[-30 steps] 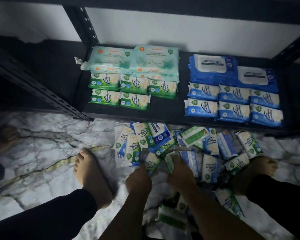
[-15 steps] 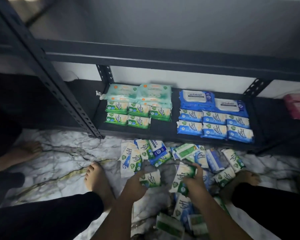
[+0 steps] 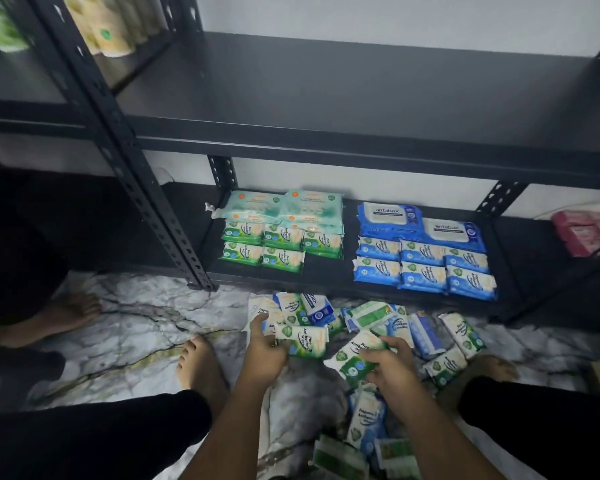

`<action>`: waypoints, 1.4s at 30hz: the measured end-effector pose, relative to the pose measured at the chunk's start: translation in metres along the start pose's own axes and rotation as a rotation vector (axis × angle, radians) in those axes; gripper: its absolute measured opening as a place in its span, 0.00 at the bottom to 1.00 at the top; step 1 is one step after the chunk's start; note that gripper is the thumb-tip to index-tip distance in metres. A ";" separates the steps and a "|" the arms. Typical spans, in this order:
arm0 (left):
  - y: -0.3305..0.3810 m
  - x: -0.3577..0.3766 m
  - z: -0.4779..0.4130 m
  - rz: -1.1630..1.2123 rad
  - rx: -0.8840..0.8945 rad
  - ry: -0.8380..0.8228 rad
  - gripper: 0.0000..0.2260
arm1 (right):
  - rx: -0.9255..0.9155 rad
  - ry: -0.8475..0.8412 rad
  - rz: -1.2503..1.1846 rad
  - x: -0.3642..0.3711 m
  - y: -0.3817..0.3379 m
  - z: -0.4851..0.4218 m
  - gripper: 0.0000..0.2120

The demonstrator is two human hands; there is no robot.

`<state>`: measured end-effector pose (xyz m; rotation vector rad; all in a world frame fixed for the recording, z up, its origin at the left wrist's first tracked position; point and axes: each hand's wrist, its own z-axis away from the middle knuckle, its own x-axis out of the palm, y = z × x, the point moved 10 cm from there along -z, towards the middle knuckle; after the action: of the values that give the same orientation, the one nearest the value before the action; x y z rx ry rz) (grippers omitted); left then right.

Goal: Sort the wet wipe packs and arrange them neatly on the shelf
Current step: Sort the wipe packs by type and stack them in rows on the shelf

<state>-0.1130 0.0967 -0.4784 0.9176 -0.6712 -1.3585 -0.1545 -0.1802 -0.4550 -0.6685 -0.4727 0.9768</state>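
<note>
My left hand grips a green wet wipe pack just above the floor. Beside it, my right hand grips another green pack, tilted. Both hover over a loose pile of green and blue packs on the floor in front of the shelf. On the bottom shelf, green packs lie in rows at the left below two pale green large packs. Blue packs lie in rows at the right below two large blue packs.
A bare black middle shelf juts out above. A black upright post stands at the left. Pink packs sit at the far right of the bottom shelf. My bare feet rest on marble floor; another person's foot is at the left.
Both hands have lifted a green pack each off the pile and hold them higher. The camera has tilted up, so the middle shelf now fills the top of the view.
</note>
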 end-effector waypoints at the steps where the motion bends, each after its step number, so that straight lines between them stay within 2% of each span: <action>1: 0.002 -0.002 -0.001 0.014 0.001 0.024 0.24 | 0.005 0.008 -0.005 0.000 0.000 -0.001 0.20; 3: 0.005 -0.008 -0.004 0.045 -0.003 0.075 0.16 | 0.004 0.037 0.000 0.000 0.001 -0.006 0.20; 6: 0.012 -0.014 -0.010 0.060 0.003 0.132 0.13 | 0.001 0.038 -0.023 0.007 -0.001 -0.014 0.20; 9: 0.024 -0.017 -0.016 0.040 0.050 0.180 0.15 | 0.027 0.016 -0.118 0.022 -0.005 -0.022 0.21; 12: 0.040 -0.018 -0.025 -0.006 0.099 0.211 0.23 | 0.038 0.020 -0.131 0.035 -0.012 -0.034 0.13; 14: 0.054 -0.019 -0.035 -0.043 0.145 0.231 0.26 | 0.008 0.035 -0.063 0.043 -0.021 -0.046 0.11; 17: 0.074 -0.025 -0.061 -0.021 0.170 0.273 0.22 | -0.041 0.083 0.072 0.056 -0.037 -0.070 0.13; 20: 0.092 -0.028 -0.100 -0.006 0.180 0.283 0.22 | -0.058 0.136 0.080 0.072 -0.051 -0.102 0.19; 24: 0.102 -0.030 -0.147 -0.028 0.156 0.303 0.23 | -0.120 0.218 0.169 0.091 -0.077 -0.137 0.13; 31: 0.091 -0.033 -0.219 -0.113 0.094 0.348 0.23 | -0.216 0.334 0.423 0.114 -0.091 -0.193 0.17; 39: 0.100 -0.028 -0.216 -0.327 0.224 0.435 0.21 | -0.286 0.367 0.666 0.140 -0.101 -0.197 0.16; 42: 0.102 -0.022 -0.214 -0.410 0.288 0.445 0.22 | -0.392 0.360 0.806 0.151 -0.108 -0.191 0.14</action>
<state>0.1187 0.1498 -0.4973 1.5991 -0.3463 -1.3610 0.1051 -0.1482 -0.5037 -1.4234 -0.0509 1.4895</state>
